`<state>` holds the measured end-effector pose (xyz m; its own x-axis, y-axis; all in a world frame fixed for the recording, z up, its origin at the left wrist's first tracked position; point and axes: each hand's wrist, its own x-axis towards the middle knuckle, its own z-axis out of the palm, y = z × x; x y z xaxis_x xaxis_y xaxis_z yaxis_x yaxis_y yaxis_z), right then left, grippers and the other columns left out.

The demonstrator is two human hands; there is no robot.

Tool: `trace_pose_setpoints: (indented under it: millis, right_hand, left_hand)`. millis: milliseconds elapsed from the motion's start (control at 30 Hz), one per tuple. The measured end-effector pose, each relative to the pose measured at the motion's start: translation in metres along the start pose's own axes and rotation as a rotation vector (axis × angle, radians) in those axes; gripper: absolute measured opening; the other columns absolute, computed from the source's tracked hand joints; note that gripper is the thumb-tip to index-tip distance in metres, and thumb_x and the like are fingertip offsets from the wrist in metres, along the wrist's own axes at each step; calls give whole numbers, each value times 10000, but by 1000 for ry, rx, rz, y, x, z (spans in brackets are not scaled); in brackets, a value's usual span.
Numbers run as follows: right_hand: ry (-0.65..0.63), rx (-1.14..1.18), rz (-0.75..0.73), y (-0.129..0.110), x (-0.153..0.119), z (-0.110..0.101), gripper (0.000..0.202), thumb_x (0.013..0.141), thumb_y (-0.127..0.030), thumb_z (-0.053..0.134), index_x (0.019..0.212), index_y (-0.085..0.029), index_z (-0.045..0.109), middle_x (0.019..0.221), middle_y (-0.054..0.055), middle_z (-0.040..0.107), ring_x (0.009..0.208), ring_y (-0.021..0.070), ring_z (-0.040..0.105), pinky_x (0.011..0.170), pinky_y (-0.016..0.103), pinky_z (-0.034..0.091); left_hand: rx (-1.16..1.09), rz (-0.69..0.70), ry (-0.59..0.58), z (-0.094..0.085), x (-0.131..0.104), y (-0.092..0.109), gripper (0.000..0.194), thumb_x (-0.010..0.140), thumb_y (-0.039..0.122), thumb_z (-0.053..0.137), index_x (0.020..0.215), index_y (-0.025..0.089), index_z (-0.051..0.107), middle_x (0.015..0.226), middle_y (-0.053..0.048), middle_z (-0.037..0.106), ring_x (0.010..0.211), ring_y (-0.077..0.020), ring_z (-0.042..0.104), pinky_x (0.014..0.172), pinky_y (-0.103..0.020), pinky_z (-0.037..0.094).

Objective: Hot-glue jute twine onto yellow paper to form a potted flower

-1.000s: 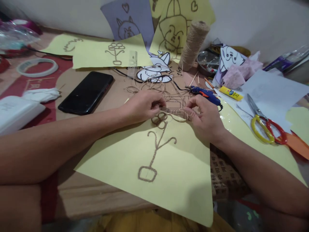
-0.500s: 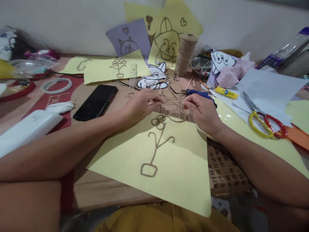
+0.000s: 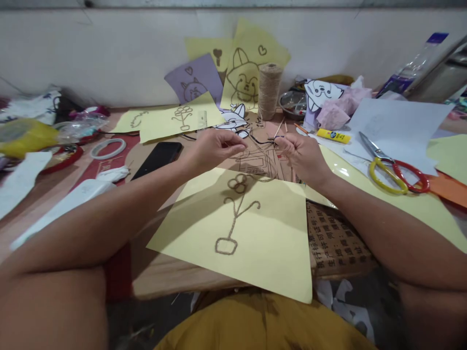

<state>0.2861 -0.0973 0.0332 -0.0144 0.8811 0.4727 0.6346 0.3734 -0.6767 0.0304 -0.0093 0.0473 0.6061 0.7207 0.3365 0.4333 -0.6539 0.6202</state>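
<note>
On the yellow sheet [image 3: 262, 243] in front of me, brown twine forms a potted flower [image 3: 235, 216] with two curled side stems and several round loops at the top. Just beyond its far edge, my left hand [image 3: 219, 148] is closed in a pinch on a loose strand of twine [image 3: 263, 180]. My right hand [image 3: 304, 155] pinches the twine too, its fingers curled in. The strand hangs in a loose loop between both hands. The twine spool [image 3: 269, 92] stands upright behind them.
To the right lie scissors [image 3: 394, 170] and a yellow glue stick [image 3: 333, 136]. A black phone [image 3: 158, 158], a tape roll [image 3: 108, 148] and a white device [image 3: 62, 209] are at left. Finished twine pictures [image 3: 244, 78] lean on the wall. A thin black cord [image 3: 257, 140] crosses behind my hands.
My view has shifted, so the table and wall sit differently in the picture. Both hands still hold the twine, and they have lifted slightly relative to the sheet.
</note>
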Motion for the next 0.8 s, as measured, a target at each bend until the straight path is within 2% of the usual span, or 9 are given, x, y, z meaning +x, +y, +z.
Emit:
trace_pose_setpoints:
  millis: [100, 167, 300, 433, 500, 567, 667, 733, 800]
  right_hand:
    - [13, 6, 23, 5, 2, -2, 713, 946, -861, 481, 623, -260, 276, 606, -28, 307, 615, 155, 350, 604, 334, 283]
    - [63, -42, 5, 10, 5, -4, 663, 985, -738, 559, 622, -263, 273, 608, -31, 331, 619, 156, 351, 618, 339, 309]
    - [145, -218, -57, 20, 10, -5, 344, 897, -334, 779, 792, -263, 459, 866, 22, 588, 818, 209, 522, 771, 367, 445]
    - [-127, -274, 66, 20, 6, 4, 200, 911, -176, 723, 979, -233, 543, 981, 52, 684, 865, 209, 607, 793, 366, 483]
    - [-247, -310, 134, 17, 1, 10, 140, 956, -187, 684, 1054, -206, 585, 966, 65, 720, 843, 211, 639, 783, 368, 489]
    - [-282, -348, 150, 14, -4, 15, 170, 972, -192, 675, 1129, -182, 614, 1006, 92, 741, 877, 226, 660, 811, 382, 504]
    - [-281, -401, 122, 10, -8, 19, 242, 984, -214, 680, 1215, -158, 636, 1106, 130, 736, 986, 254, 667, 895, 409, 523]
    - [-268, -442, 111, 8, -9, 19, 325, 988, -249, 691, 1284, -131, 631, 1209, 175, 709, 1092, 291, 653, 968, 443, 519]
    - [-253, -483, 107, 7, -9, 18, 375, 992, -264, 689, 1325, -104, 627, 1301, 217, 671, 1187, 328, 624, 1036, 477, 495]
  left_hand:
    - [88, 2, -50, 1, 4, 7, 237, 912, 397, 740, 969, 197, 853, 874, -50, 821, 747, -164, 695, 678, -263, 486]
    - [198, 1, -134, 2, 2, 6, 186, 904, 354, 731, 939, 217, 854, 867, -30, 820, 737, -158, 690, 679, -251, 483]
    - [400, 11, -337, -1, -7, 0, 172, 912, 312, 699, 953, 257, 856, 991, -21, 833, 834, -176, 740, 744, -237, 523]
    - [539, -1, -398, -3, -12, 0, 373, 1003, 323, 569, 1294, 250, 789, 1420, -74, 737, 1220, -263, 729, 1048, -341, 554]
    - [565, -51, -443, -1, -10, 0, 498, 1039, 334, 507, 1506, 235, 648, 1595, -90, 607, 1427, -306, 613, 1195, -427, 480]
    - [556, -100, -482, 4, -5, -5, 569, 1062, 346, 462, 1615, 225, 520, 1693, -95, 487, 1544, -313, 495, 1274, -456, 400]
    - [509, -102, -430, 12, 6, -18, 597, 1088, 374, 427, 1644, 157, 454, 1728, -140, 422, 1595, -293, 421, 1317, -432, 333]
    - [502, -154, -301, 17, 13, -29, 582, 1086, 387, 445, 1611, 139, 485, 1714, -165, 439, 1590, -308, 421, 1307, -452, 348]
    - [470, -161, -78, 20, 19, -37, 511, 1070, 346, 489, 1519, 116, 566, 1654, -197, 503, 1547, -310, 462, 1288, -476, 370]
